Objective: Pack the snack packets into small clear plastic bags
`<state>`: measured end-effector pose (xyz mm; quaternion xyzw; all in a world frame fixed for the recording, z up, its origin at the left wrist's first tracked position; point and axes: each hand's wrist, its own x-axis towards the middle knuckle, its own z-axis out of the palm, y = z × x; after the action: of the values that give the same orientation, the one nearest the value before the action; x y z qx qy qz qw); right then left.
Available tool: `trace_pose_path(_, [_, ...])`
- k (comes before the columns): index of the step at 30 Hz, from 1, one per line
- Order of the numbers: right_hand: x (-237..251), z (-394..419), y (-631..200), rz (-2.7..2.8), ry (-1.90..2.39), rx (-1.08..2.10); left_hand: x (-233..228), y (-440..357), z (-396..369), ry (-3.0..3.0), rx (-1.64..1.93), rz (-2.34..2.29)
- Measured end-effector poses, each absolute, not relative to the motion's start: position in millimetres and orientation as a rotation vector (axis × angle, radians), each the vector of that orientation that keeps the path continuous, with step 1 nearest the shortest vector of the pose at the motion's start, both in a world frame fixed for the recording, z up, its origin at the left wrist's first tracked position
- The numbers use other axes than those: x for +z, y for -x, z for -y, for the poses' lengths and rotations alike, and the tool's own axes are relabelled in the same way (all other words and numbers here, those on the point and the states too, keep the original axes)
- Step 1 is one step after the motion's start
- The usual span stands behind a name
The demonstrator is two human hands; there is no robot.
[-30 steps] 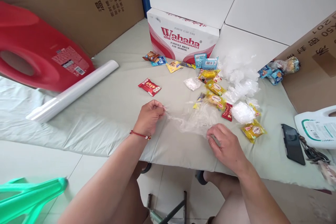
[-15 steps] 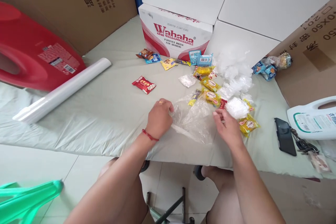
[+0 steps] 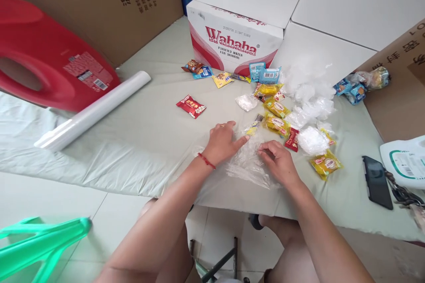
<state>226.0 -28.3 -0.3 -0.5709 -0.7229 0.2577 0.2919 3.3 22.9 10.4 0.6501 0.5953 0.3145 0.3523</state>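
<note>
A crumpled sheet of clear plastic film [image 3: 247, 163] lies near the table's front edge. My left hand [image 3: 223, 141] rests flat on its left part with the fingers stretched toward a small yellow snack packet [image 3: 253, 128]. My right hand [image 3: 278, 161] presses on the film's right side, fingers curled and pinching the plastic. Just beyond lie several yellow snack packets [image 3: 277, 108] and a small red one [image 3: 292, 139]. A red packet [image 3: 191, 106] sits apart to the left.
A roll of clear film [image 3: 93, 110] and a red jug [image 3: 49, 66] lie left. A Wahaha carton [image 3: 232, 42] stands at the back, with bunched plastic [image 3: 308, 97] beside it. A black phone [image 3: 376, 181], keys and a white jug [image 3: 407, 161] are right. A green stool [image 3: 40, 243] stands low left.
Both hands came closer together over the film. My left hand opened out flat onto the plastic, and my right hand slid left and down onto it.
</note>
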Motion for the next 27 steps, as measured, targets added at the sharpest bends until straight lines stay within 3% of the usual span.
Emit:
trace_pose_path(15, [-5,38,-277,1.482,1.807,1.100,1,44,-10,-1.471,0.872,-1.859])
trace_pose_path(18, [-7,40,-279,1.653,1.848,0.960,-4,43,-9,-1.502,0.903,-1.978])
trace_pose_path(22, [-6,39,-279,1.860,1.861,0.546,-6,35,-8,-1.908,1.190,-2.245])
trace_pose_path(27, [15,45,-264,1.945,1.620,-0.001,-9,18,2,-2.625,1.158,-1.732])
